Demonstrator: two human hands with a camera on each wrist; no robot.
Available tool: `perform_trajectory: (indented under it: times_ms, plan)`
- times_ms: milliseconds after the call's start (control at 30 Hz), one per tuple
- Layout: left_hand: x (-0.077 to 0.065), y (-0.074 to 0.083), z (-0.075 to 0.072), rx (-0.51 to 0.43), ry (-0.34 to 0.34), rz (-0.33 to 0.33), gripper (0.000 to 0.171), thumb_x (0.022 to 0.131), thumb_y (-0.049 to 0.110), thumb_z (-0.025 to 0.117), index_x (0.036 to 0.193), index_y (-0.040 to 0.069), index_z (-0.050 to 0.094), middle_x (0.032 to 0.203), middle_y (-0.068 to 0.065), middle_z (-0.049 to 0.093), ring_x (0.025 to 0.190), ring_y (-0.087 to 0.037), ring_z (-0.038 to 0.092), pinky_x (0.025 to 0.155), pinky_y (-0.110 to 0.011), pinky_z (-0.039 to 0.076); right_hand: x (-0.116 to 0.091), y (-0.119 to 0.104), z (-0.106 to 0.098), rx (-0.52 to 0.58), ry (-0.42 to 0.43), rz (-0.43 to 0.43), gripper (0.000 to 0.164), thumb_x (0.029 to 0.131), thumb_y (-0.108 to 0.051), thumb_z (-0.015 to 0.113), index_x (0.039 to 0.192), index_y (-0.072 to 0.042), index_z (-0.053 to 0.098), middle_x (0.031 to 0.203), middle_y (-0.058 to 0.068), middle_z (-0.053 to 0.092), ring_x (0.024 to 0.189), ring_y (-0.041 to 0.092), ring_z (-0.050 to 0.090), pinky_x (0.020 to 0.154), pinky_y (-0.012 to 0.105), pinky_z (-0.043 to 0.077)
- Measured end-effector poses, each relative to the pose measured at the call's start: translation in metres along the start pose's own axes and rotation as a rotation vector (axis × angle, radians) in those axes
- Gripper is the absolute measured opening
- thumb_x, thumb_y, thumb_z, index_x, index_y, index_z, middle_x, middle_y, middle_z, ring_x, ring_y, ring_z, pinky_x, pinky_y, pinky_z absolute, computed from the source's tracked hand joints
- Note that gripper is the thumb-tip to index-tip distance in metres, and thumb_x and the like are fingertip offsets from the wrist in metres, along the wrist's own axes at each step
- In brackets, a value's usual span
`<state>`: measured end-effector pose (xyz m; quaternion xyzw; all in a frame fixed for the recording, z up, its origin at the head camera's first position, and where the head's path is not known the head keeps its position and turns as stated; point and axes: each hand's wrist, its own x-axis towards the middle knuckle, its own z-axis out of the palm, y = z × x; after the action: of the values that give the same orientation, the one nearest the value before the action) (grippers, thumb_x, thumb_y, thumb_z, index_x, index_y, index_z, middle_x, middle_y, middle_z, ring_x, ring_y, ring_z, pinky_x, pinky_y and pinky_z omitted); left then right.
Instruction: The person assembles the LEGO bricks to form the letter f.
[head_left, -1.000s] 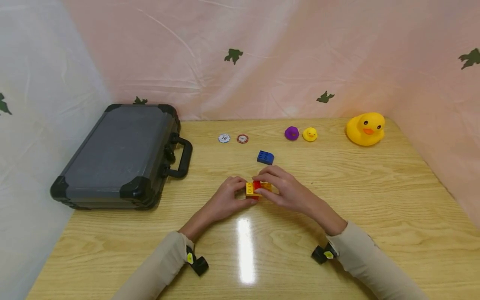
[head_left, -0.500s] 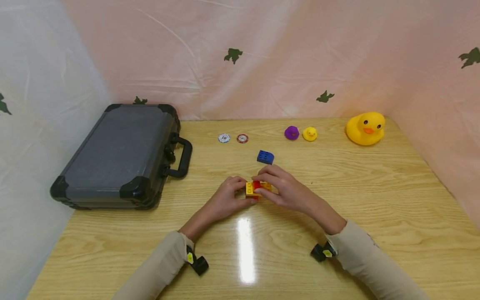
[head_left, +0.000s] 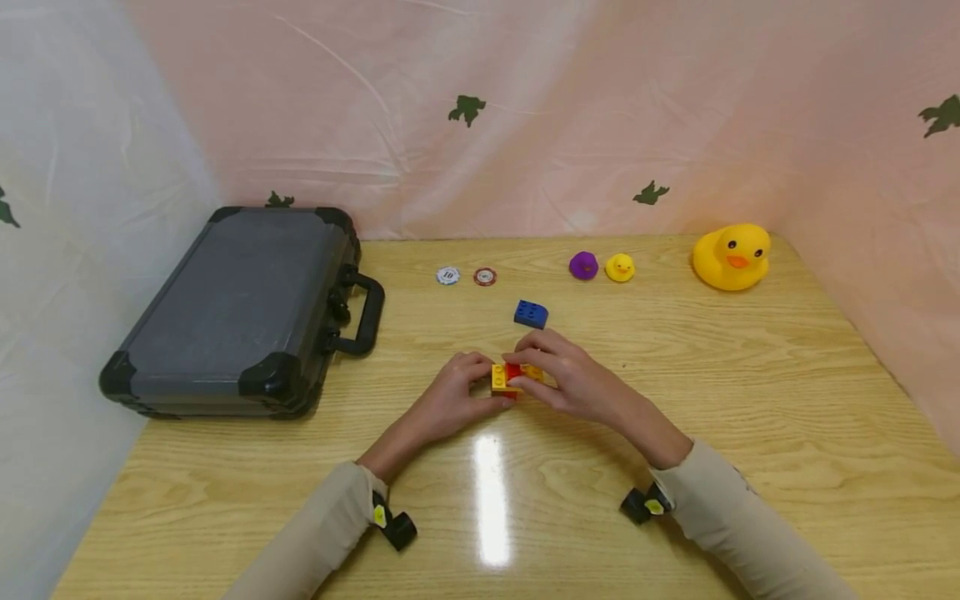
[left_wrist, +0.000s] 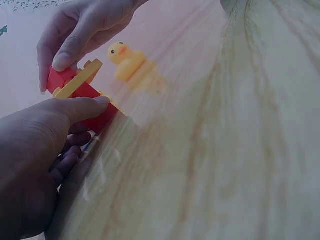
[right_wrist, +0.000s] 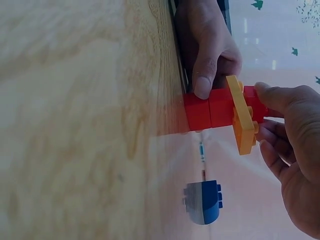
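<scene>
A small stack of toy building bricks stands on the table between both hands. In the right wrist view, its lower red bricks [right_wrist: 212, 111] carry a flat yellow brick [right_wrist: 241, 117], with another red brick [right_wrist: 254, 102] on top. My left hand [head_left: 459, 398] grips the lower red part at its side, thumb on the near face. From the right, my right hand [head_left: 581, 379] pinches the top red brick between thumb and fingers. The yellow brick [head_left: 498, 378] sticks out past the red ones on both sides. Just beyond the hands lies a blue brick [head_left: 531, 314] with a rounded end.
A grey hard case [head_left: 232, 308] with a black handle lies at the left. Along the back are a white chip [head_left: 448, 276], a red chip [head_left: 485, 277], a small purple toy [head_left: 583, 266], a small yellow duck [head_left: 620, 268] and a big yellow duck [head_left: 730, 260].
</scene>
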<state>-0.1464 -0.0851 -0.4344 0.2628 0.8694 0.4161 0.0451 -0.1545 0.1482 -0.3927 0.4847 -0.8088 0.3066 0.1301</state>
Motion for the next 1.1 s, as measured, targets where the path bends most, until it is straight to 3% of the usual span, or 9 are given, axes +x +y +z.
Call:
perform_trajectory:
  times_ms: [400,1100]
  plan:
    - [0.0002,-0.0014,0.0008,-0.003,0.014,0.026,0.024,0.09,0.026,0.083,0.106,0.01,0.074,0.109,0.0,0.064,0.104,-0.021,0.054,0.09,-0.04,0.046,0.0015,-0.0015,-0.0023,0.003,-0.043,0.035,0.028,0.089,-0.008,0.082,0.115,0.0,0.074,0.113,0.01,0.063,0.101,0.023,0.06,0.086,0.036,0.055]
    - [-0.0007,-0.0012,0.0013,0.004,0.021,0.038,0.03,0.09,0.026,0.084,0.113,0.008,0.075,0.111,-0.002,0.065,0.105,-0.021,0.055,0.092,-0.042,0.046,-0.0035,0.0028,0.005,0.09,0.017,0.067,0.03,0.088,-0.002,0.081,0.118,0.0,0.073,0.112,0.008,0.063,0.101,0.022,0.057,0.086,0.035,0.053]
